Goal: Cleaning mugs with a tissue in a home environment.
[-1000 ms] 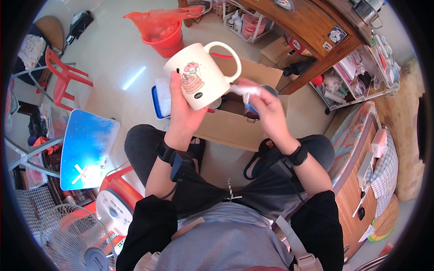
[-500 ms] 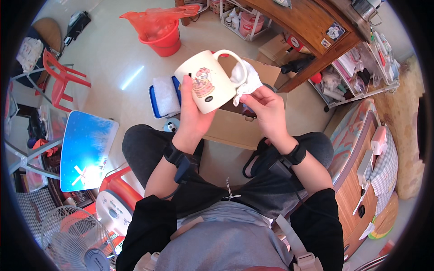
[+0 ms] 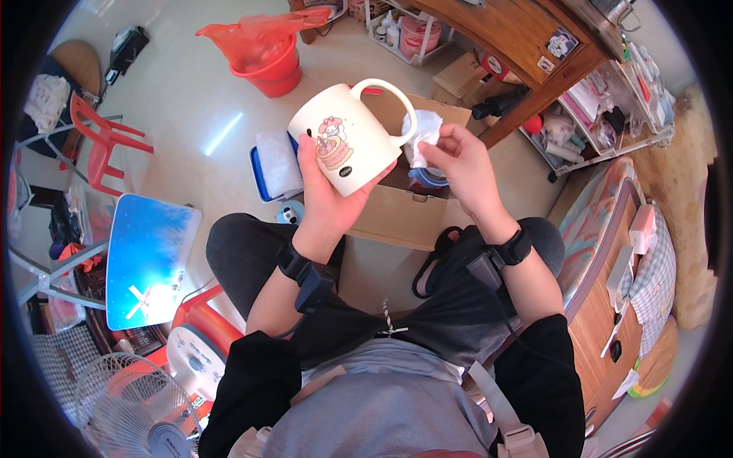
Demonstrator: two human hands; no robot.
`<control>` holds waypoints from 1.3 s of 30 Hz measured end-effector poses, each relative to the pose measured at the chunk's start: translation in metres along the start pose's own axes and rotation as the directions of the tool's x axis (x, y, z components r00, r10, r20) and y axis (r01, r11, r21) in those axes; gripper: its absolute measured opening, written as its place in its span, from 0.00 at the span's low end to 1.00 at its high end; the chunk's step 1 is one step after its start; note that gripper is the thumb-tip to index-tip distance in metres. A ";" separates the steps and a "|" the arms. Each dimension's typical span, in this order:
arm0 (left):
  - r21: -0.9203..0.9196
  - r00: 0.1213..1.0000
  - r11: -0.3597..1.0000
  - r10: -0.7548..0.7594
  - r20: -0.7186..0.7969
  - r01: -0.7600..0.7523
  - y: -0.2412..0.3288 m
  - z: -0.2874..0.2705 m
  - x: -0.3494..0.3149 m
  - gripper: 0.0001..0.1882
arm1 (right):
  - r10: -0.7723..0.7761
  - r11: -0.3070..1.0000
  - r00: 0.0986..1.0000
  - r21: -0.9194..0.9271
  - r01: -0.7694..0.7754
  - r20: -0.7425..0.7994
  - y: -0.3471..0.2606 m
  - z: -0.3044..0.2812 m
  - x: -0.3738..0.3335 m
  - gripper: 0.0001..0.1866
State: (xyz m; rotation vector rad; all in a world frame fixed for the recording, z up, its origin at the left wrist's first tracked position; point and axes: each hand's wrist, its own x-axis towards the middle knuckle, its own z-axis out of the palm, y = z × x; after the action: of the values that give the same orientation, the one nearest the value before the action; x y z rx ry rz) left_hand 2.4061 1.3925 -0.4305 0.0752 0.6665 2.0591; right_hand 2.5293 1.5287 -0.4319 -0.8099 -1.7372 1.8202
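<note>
Cream mug (image 3: 343, 141) with a pink cartoon print, held tilted in the air above an open cardboard box (image 3: 393, 221), its handle toward the right; the inside of the mug is hidden. The left hand (image 3: 330, 195) is clamped around the mug's body, thumb on the printed side. The right hand (image 3: 464, 169) has its fingertips pinched together on a crumpled white tissue (image 3: 424, 137) beside the handle; whether tissue and handle touch cannot be told. The box stands on the floor (image 3: 183, 145) in front of the seated person and contains a blue-rimmed object (image 3: 429, 179), partly covered by the right hand. Left of the box, a blue tray (image 3: 257, 174) holds a white wrapped bundle (image 3: 279, 164); a small light-blue item (image 3: 289, 212) lies just beside it. Farther off, a red bucket (image 3: 276, 78) is lined with a red plastic bag (image 3: 256, 37). Near a wooden worktop (image 3: 496, 42), a white rack (image 3: 376, 34) holds bottles (image 3: 392, 32) and a pink tub (image 3: 421, 38); at right, a second rack (image 3: 611, 159) carries plastic bags. At left stand a red chair (image 3: 98, 141), a blue panel (image 3: 149, 256) and a wire-caged fan (image 3: 126, 401).
</note>
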 end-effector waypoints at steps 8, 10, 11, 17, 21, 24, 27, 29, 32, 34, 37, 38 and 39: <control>0.042 0.987 0.999 0.006 0.161 -0.013 -0.007 -0.008 -0.001 0.46 | 0.259 0.768 0.807 0.394 -0.505 0.531 0.018 0.029 -0.026 0.19; 0.006 0.988 1.000 0.006 0.157 -0.007 -0.006 -0.010 0.000 0.46 | 0.228 0.874 0.783 0.233 -0.427 0.579 0.025 0.027 -0.023 0.17; -0.030 0.988 1.000 0.006 0.153 -0.001 -0.005 -0.010 0.000 0.46 | 0.207 0.945 0.750 0.069 -0.319 0.628 0.026 0.026 -0.022 0.16; -0.044 0.990 0.997 0.069 0.125 -0.063 0.001 -0.007 0.001 0.46 | 0.319 0.911 0.703 -0.001 -0.413 0.635 0.015 0.043 -0.038 0.14; 0.061 0.977 0.997 0.028 0.210 -0.042 -0.010 -0.011 -0.001 0.46 | 0.361 0.900 0.856 0.101 -0.423 0.369 0.020 0.031 -0.021 0.15; 0.071 0.969 0.997 0.013 0.248 -0.032 -0.011 -0.010 -0.001 0.46 | 0.245 0.969 0.922 -0.044 -0.243 0.301 0.026 0.024 -0.012 0.14; -0.022 0.973 1.000 -0.002 0.230 0.007 -0.004 -0.005 -0.003 0.46 | 0.245 0.968 0.966 -0.068 -0.240 0.085 0.015 0.015 -0.003 0.13; -0.140 0.971 0.988 -0.035 0.236 0.069 0.002 -0.003 -0.005 0.46 | 0.196 0.980 0.980 -0.031 -0.197 -0.018 0.011 0.004 0.007 0.11; -0.137 0.987 0.990 0.007 0.160 0.015 0.008 0.003 -0.006 0.48 | 0.224 0.972 0.961 -0.108 -0.208 0.164 0.003 -0.005 0.008 0.11; -0.169 0.990 0.986 0.012 0.143 0.013 0.009 -0.002 -0.004 0.48 | 0.286 0.946 0.898 -0.250 -0.207 0.336 0.008 -0.001 0.004 0.14; -0.167 0.986 0.986 -0.003 0.167 0.031 0.005 -0.006 -0.004 0.46 | 0.217 0.976 0.828 -0.105 -0.191 0.517 0.018 0.018 -0.012 0.12; -0.133 0.979 0.990 -0.018 0.204 0.046 0.002 -0.005 -0.004 0.46 | 0.232 0.972 0.832 -0.093 -0.215 0.504 0.021 0.021 -0.014 0.12; -0.136 0.979 0.990 -0.017 0.204 0.046 0.002 -0.006 -0.005 0.46 | 0.234 0.972 0.831 -0.097 -0.215 0.504 0.024 0.022 -0.014 0.12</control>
State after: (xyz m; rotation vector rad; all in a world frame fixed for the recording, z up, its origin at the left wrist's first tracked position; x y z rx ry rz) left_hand 2.4051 1.3854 -0.4333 0.1895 0.3938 2.0287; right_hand 2.5243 1.5019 -0.4540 -0.5907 -2.0709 2.3337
